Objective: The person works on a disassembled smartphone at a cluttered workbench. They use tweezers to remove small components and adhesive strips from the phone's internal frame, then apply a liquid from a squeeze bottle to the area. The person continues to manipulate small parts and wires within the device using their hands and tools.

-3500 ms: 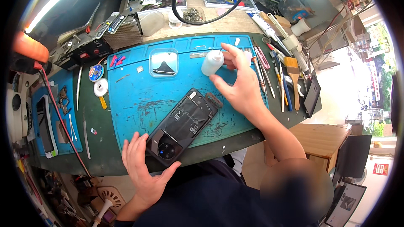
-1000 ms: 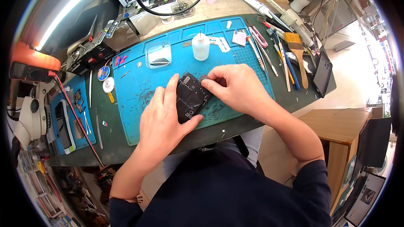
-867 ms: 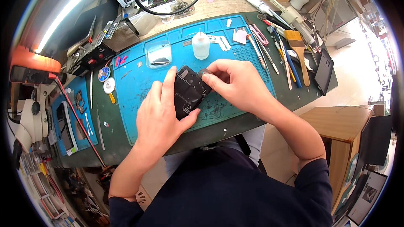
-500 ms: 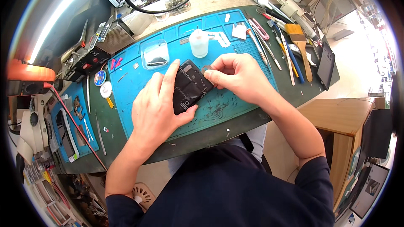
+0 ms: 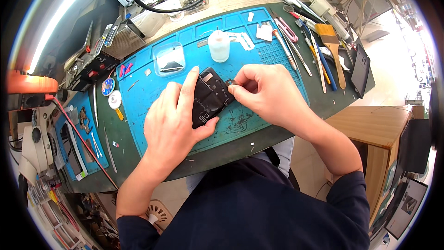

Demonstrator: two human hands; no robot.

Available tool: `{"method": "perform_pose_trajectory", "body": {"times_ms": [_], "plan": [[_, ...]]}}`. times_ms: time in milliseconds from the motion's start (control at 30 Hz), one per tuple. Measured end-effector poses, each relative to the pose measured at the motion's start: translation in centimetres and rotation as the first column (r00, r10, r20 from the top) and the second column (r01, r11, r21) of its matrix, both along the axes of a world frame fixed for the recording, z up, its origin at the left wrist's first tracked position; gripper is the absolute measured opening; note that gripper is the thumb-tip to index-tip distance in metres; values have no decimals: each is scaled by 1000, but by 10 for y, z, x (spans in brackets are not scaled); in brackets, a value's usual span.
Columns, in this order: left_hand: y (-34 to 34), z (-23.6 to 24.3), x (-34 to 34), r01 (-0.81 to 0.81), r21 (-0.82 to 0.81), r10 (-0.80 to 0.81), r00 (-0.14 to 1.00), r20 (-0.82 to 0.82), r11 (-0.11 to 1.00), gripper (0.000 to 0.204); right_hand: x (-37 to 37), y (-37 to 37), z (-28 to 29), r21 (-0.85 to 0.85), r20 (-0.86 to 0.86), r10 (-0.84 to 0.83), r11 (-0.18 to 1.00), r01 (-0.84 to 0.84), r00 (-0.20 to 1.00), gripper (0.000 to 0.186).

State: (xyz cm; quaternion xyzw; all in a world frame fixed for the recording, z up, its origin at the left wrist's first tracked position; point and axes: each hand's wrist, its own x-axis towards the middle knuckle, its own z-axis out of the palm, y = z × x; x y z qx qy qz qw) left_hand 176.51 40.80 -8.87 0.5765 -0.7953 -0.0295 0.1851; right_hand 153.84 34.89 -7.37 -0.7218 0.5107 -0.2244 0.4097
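Observation:
My left hand [image 5: 169, 120] is wrapped over the lower part of a black phone [image 5: 210, 92] with its inner parts exposed, lying tilted on the blue silicone mat [image 5: 148, 111]. Fingers and thumb grip its two long sides. At the phone's upper right edge, my right hand [image 5: 263, 95] pinches a small dark piece [image 5: 230, 83], partly hidden by the fingertips. A translucent bottle [image 5: 218, 46] with a thin nozzle stands just beyond the phone, beside a small clear tub [image 5: 169, 59]. Metal stencil pieces [image 5: 240, 39] lie behind the bottle.
Tweezers, pens and a wide brush [image 5: 334, 55] lie at the right, beside a dark phone [image 5: 360, 71]. An orange meter [image 5: 30, 83], solder spool [image 5: 108, 86] and second blue mat [image 5: 83, 157] are at the left. A black cable loop [image 5: 169, 7] hangs over the back.
Since 3.5 seconds ago, my right hand has left the bottle for the small piece at the phone's edge. My left hand has moved up along the phone, which sits slightly higher on the mat.

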Motion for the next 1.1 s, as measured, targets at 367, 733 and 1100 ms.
{"method": "perform_pose_trajectory", "body": {"times_ms": [367, 733, 1100], "plan": [[-2, 0, 3, 24, 6, -24, 999, -28, 1000, 105, -10, -26, -14, 216, 170, 88, 968, -125, 982, 20], [-2, 1, 2, 70, -27, -70, 998, 3, 997, 106, -18, -51, -7, 350, 234, 276, 871, -345, 932, 20], [-2, 0, 1, 92, 10, -92, 995, -25, 996, 107, -24, -51, -8, 399, 216, 339, 825, -400, 916, 23]]}}
